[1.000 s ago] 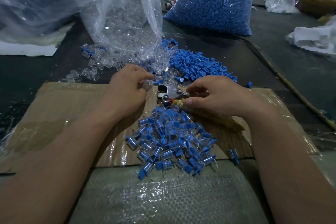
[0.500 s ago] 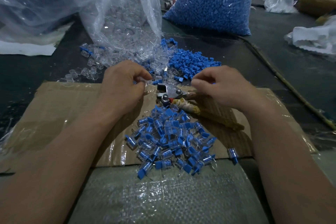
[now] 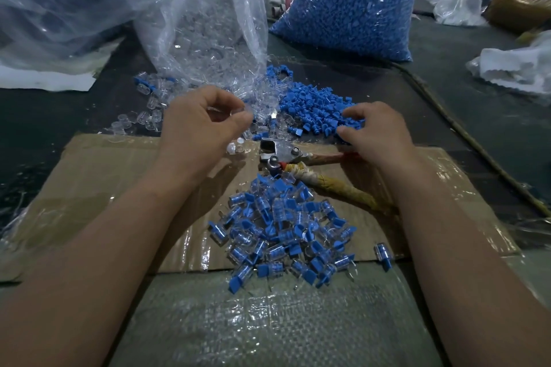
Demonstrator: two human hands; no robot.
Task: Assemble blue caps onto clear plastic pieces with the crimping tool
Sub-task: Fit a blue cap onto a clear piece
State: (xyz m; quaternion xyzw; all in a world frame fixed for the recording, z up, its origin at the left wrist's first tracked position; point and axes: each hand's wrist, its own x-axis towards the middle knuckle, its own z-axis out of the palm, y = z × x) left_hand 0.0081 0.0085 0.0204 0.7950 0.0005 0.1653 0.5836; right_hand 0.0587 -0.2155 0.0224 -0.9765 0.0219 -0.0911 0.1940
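At upper centre, clear plastic pieces [image 3: 262,125] are spilled from their bag [image 3: 208,24]. On the cardboard [image 3: 89,176] the finished pile [image 3: 280,226] lies lower centre and the crimping tool [image 3: 283,155] mid-frame. One piece and one of the blue caps [image 3: 316,104] should be taken singly and seated squarely before crimping. The left hand [image 3: 202,128] is curled at the spill, thumb and forefinger nearly met; whether a piece is pinched cannot be told. The right hand [image 3: 378,137] is part-spread, fingertips on the caps.
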